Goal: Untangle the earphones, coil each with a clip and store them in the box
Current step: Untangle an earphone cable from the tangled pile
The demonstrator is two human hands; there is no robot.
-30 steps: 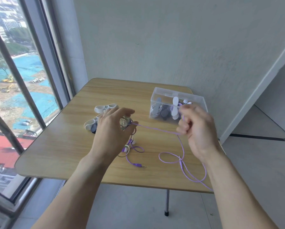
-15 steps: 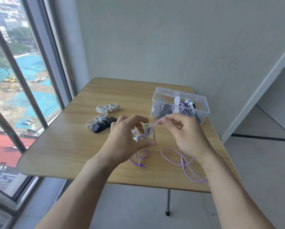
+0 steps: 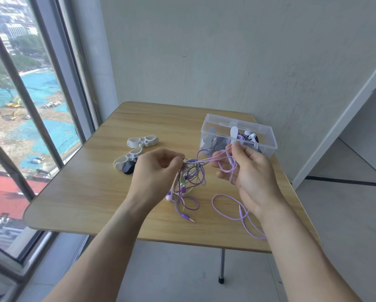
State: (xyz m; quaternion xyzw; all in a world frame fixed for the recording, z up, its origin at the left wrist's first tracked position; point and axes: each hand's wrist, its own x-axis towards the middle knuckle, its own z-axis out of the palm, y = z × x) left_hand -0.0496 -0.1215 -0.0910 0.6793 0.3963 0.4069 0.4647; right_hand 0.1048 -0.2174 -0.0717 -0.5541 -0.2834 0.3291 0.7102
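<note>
Untangling stage. My left hand (image 3: 158,171) pinches the knot of earphones (image 3: 188,182) above the counter (image 3: 84,192); my right hand (image 3: 248,171), nearer the box (image 3: 267,138), grips lilac strands (image 3: 213,158) running rightward from that knot.

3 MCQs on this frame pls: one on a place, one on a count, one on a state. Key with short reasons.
1. Where does the clear plastic box stand?
A. table's far right corner
B. on the floor
C. by the window edge

2. How many clips lie loose on the wooden table?
A. one
B. three
C. six

3. What state is the purple earphone cable in?
A. coiled in a clip
B. still tangled, held in both hands
C. stored in the box

Key: 1 A, it sits at the far right corner near the wall. 2 B, two white clips and one black clip. 3 B, left hand and right hand pinch the knotted strands.
</note>
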